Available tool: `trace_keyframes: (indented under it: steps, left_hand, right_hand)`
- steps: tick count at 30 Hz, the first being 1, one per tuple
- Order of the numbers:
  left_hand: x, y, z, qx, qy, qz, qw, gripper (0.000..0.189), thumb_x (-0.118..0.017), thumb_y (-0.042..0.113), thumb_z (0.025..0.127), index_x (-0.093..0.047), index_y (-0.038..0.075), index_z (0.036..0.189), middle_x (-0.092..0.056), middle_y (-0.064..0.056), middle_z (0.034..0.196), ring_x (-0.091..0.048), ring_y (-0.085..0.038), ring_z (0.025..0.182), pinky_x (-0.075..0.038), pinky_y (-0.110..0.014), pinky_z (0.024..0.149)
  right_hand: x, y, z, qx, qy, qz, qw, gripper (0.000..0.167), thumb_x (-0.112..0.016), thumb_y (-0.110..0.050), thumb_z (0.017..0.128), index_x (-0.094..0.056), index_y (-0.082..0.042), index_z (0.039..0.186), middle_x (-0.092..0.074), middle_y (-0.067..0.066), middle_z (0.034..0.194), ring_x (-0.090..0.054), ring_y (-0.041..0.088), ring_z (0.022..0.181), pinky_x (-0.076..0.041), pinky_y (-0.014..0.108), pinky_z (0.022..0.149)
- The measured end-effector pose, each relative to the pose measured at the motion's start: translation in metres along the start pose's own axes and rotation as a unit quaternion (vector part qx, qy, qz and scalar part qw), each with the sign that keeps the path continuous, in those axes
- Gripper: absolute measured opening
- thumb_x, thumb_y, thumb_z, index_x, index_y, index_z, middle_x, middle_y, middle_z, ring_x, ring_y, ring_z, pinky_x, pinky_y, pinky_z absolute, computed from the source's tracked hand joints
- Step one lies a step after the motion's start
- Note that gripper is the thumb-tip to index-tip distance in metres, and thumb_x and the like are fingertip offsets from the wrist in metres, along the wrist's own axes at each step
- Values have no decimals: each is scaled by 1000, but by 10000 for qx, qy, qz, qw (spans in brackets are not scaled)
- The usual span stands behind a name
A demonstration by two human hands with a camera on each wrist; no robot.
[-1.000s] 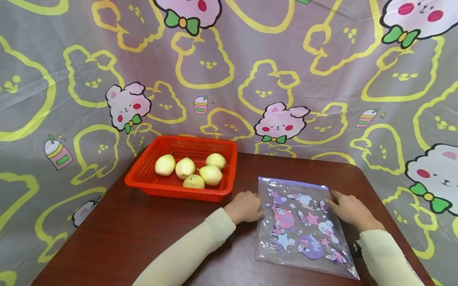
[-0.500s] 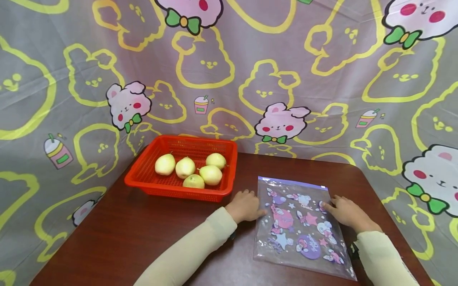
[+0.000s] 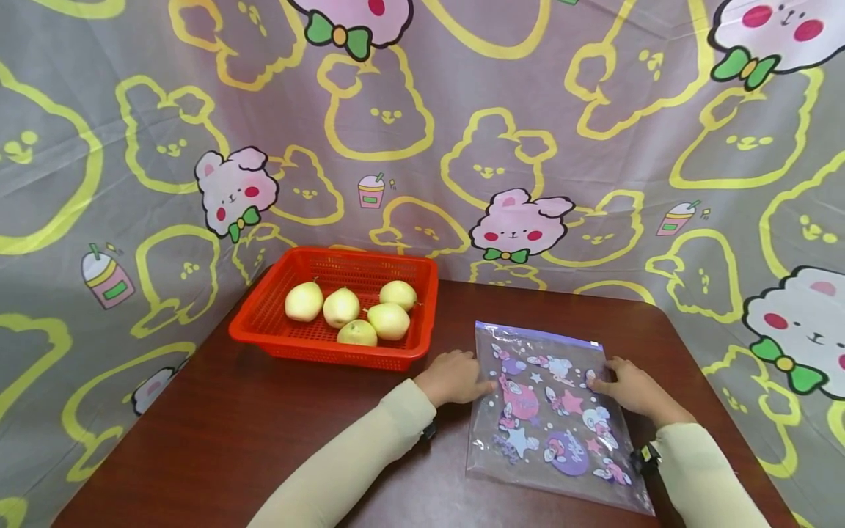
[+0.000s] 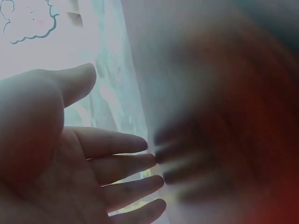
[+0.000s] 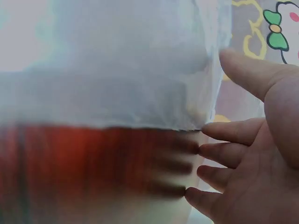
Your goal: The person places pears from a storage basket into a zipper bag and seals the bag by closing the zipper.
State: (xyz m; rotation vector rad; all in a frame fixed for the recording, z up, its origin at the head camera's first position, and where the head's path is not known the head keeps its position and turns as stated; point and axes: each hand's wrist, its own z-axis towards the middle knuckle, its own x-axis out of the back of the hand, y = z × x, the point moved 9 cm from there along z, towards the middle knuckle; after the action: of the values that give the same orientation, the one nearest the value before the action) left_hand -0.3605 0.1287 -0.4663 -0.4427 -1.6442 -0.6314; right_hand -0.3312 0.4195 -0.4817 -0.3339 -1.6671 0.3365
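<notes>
Clear printed zip bag (image 3: pixel 544 419), lying flat

The bag sits on the counter (image 3: pixel 231 425), to the right of the red basket (image 3: pixel 337 353) of pears (image 3: pixel 341 308). Left grip (image 3: pixel 454 378) and right grip (image 3: pixel 637 390) are loosely spread, each thumb over a side edge, no pinch visible. It should prove light, floppy and slippery; the stiffer-looking purple zip strip (image 3: pixel 538 334) seems the best hold

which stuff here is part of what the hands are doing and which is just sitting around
In the job, judging by the hands:
clear printed bag, flat on the table
left hand, at its left edge
right hand, at its right edge

Apparently just around:
red basket, touched by neither hand
five pale fruits, inside the basket
patterned cloth, behind everything
</notes>
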Motion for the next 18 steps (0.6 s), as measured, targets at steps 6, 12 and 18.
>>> trace_keyframes:
  steps: [6,12,18]
  left_hand:
    - [4,1,3,-131,281,-271,9992,45,-57,56,92,-72,14,83,-65,-3,95,-58,-18,80,-52,-36,73]
    - [5,4,3,-224,394,-346,9984,39,-61,52,91,-72,15,85,-62,1,85,-57,-16,76,-51,-33,70]
    - [7,4,5,-224,453,-707,9962,36,-66,48,89,-70,13,97,-62,3,81,-58,-14,76,-51,-31,71]
  right_hand:
    - [-4,-2,2,-1,-112,-133,9998,97,-71,-51,84,-34,22,136,-21,47,140,-18,64,128,-23,73,97]
    - [3,-14,-2,416,241,-265,9985,67,-71,-31,88,-48,13,134,-30,41,141,-23,62,128,-25,72,97]
    - [10,-18,-8,492,520,-115,9974,52,-67,-27,92,-56,5,132,-48,37,131,-43,57,118,-37,67,92]
